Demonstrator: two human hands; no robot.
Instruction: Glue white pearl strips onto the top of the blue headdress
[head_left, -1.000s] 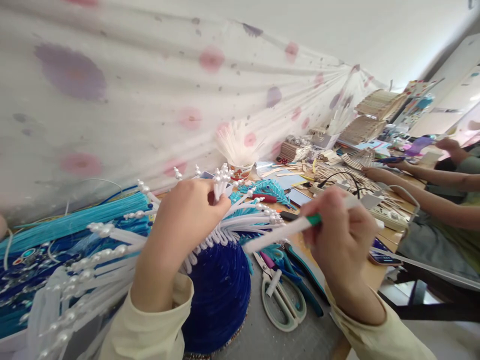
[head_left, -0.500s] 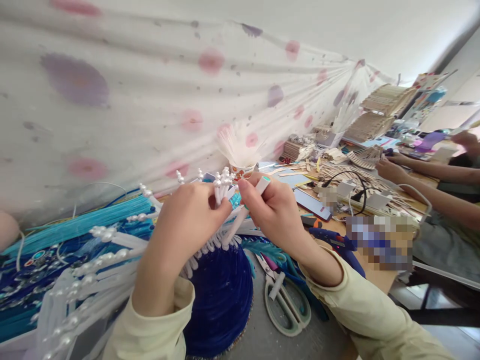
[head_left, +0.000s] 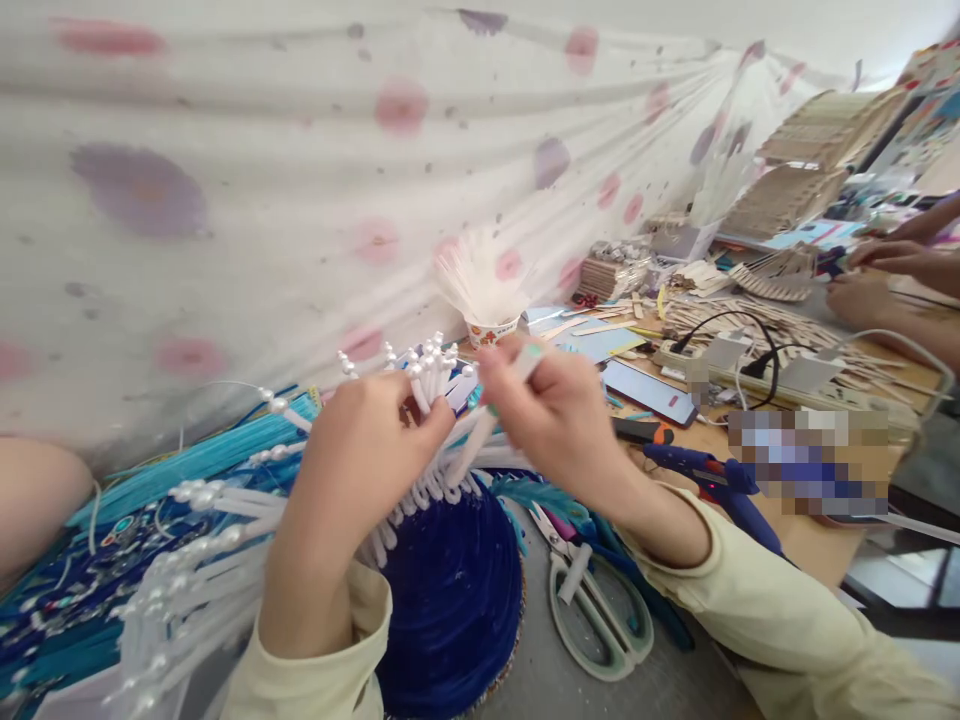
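Observation:
My left hand (head_left: 367, 440) is closed around a cluster of white fuzzy stems tipped with pearl beads (head_left: 433, 365), just above a dark blue velvety round piece (head_left: 454, 610). White looped stems (head_left: 420, 492) line the upper edge of that piece. Close by on the right, my right hand (head_left: 562, 420) is a fist around a slim white rod with a teal end (head_left: 531, 352), blurred by motion. A thick white stem (head_left: 472, 448) slants down from beneath the right fingers; whether they grip it too is unclear.
Scissors (head_left: 596, 610) lie right of the blue piece, near a blue glue gun (head_left: 716, 480). Pearl-beaded white stems (head_left: 202, 545) spread at left. Behind my hands stands a paper cup (head_left: 489, 330). A phone (head_left: 651, 390), power strip (head_left: 795, 378) and another person's hands (head_left: 862, 290) are at right.
The camera view has turned left, so the table items sit further right. Both hands keep their holds, and the right fist with the rod is now smeared by motion.

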